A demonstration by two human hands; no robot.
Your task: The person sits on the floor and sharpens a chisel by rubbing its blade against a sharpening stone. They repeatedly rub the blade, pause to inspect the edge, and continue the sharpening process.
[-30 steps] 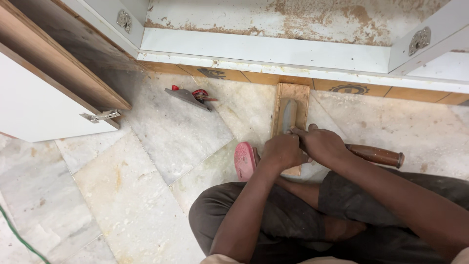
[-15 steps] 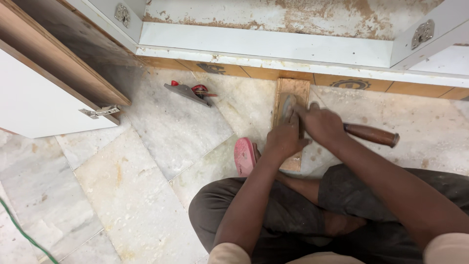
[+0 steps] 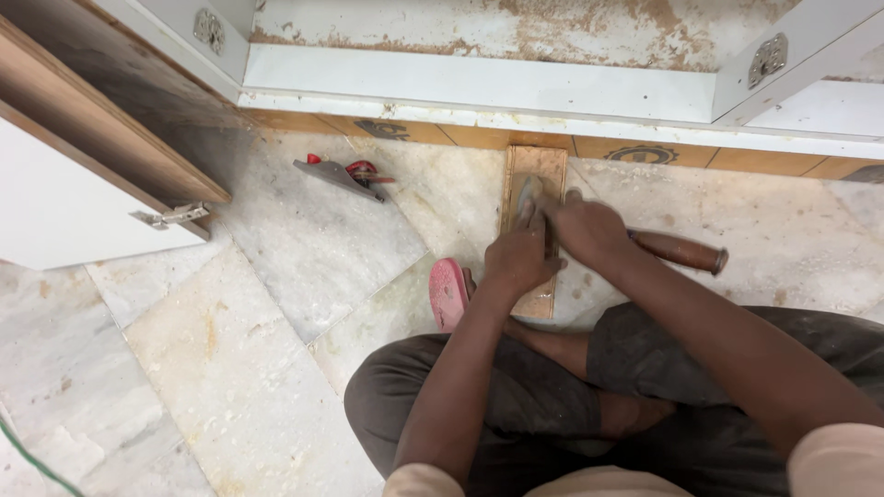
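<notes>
Flat on the marble floor (image 3: 276, 304), hard against the base of the white cabinet (image 3: 479, 83): a small rectangular wooden block (image 3: 543, 166), its near end by the pink sandal (image 3: 448, 293). Stiff, light, rough-faced by the look of it, unlikely to bend or break, though liable to skid on polished stone unless pressed down or pinned from the near end. Best held flat from above, near the middle. Left hand (image 3: 517, 260) spread low over the block, fingers curled onto a grey, blurred tool head (image 3: 528, 191), bearing down. Right hand (image 3: 589, 230) closed around the near end of a brown wooden handle (image 3: 681, 250) that juts out to the right; a full wrap, no gap showing. Exact kind of tool not clear. Well apart to the left, a small metal hand plane (image 3: 341, 174) with red knobs, untouched.
</notes>
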